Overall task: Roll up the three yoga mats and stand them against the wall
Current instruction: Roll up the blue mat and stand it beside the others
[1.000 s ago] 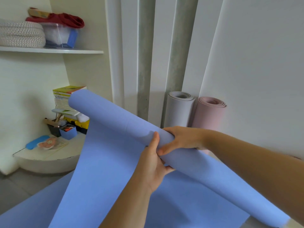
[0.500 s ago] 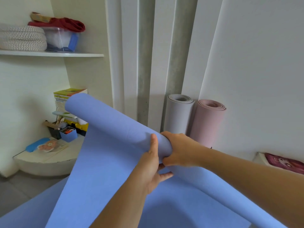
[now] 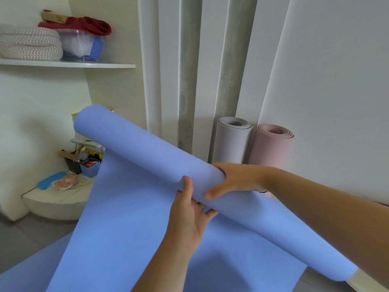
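The right hand [image 3: 237,179] curls over the part-rolled blue mat [image 3: 147,152] and the left hand [image 3: 187,211] cups it from beneath, holding the roll in the air, tail draping floorward. Soft and springy, it probably needs firm mid-roll grips.

The yoga mat [image 3: 147,157] is plain periwinkle blue. The grey mat [image 3: 231,144] is pale, the pink mat [image 3: 270,150] a dusty, even tone. The wall [image 3: 336,81] is white, the rope basket [image 3: 29,45] cream with a flecked weave, the cloth [image 3: 92,26] dark red.
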Available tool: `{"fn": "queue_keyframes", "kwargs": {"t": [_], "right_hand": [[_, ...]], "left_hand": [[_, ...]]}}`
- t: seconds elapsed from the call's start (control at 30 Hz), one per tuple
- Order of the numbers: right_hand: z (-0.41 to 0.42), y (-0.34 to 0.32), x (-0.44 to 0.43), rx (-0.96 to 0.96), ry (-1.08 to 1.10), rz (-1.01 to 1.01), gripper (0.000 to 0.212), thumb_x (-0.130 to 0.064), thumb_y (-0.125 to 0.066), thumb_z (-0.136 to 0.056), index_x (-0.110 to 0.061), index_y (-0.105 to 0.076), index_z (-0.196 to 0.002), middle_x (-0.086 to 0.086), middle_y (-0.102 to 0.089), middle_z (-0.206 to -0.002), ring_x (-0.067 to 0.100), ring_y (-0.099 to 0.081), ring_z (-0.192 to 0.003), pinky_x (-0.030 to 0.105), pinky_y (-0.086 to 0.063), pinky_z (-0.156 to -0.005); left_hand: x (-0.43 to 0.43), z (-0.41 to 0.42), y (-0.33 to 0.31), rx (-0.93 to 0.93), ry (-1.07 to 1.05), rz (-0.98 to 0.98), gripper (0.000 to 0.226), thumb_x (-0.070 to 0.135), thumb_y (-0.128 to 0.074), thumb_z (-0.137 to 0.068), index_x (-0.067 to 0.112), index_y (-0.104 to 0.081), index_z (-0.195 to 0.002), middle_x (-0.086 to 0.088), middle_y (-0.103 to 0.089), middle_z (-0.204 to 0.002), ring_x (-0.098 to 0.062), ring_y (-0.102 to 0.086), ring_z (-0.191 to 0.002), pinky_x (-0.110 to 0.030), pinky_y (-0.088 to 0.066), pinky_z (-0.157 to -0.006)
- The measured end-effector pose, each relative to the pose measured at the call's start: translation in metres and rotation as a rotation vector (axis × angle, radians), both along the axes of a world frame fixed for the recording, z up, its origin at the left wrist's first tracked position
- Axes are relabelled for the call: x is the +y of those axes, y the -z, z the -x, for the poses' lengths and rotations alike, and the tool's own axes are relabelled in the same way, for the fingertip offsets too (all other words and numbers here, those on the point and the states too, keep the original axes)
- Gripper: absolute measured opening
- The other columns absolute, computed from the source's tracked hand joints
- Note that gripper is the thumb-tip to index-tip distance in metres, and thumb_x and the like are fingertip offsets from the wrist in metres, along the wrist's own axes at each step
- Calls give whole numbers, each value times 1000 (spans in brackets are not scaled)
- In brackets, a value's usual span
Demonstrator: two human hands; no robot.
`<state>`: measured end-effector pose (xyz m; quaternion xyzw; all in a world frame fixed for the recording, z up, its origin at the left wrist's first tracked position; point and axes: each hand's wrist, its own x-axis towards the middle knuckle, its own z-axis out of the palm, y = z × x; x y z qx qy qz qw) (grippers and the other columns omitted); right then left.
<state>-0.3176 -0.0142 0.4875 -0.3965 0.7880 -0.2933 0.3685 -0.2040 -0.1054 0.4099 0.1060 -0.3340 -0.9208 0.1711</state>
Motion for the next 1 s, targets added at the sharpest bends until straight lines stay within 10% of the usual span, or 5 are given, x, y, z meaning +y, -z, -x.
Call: {"fn": "queue_keyframes", "kwargs": {"t": [0.33, 0.6, 0.8, 1.0], "right_hand": [[-13, 18, -10, 549, 119, -12, 38, -41, -79, -64, -29, -59, -95, -10, -66, -87, 11, -63, -81, 28, -53, -68], [-28, 54, -11, 969, 245, 5, 68, -45, -67, -74, -31, -38, -133, -12, -59, -114, 15, -59, -99, 24, -40, -70], [-34, 57, 0, 699, 32, 58, 88, -44, -62, -85, -23, -8, -152, -6, -23, -151, 16, -25, -137, 29, -23, -111], [0, 21, 5, 301, 74, 152, 60, -27, -75, -80, -29, -45, -133, -10, -53, -124, 9, -52, -114, 26, -43, -99]], "left_hand": [[-7, 15, 12, -100, 28, 106, 62, 59, -38, -88, 21, -44, -137, -1, -64, -123, -17, -63, -110, -41, -50, -93], [2, 5, 23, -31, -94, 1, 42, 36, -42, -98, 30, -43, -140, -5, -63, -124, -21, -64, -106, -41, -55, -81], [-1, 2, 18, 28, -74, 56, 63, 50, -61, -84, 18, -48, -137, -6, -66, -122, -20, -64, -110, -34, -57, -80], [-3, -1, 16, 81, -24, 48, 56, 49, -38, -92, 14, -50, -134, -10, -65, -123, -23, -62, -113, -34, -56, -85]]}}
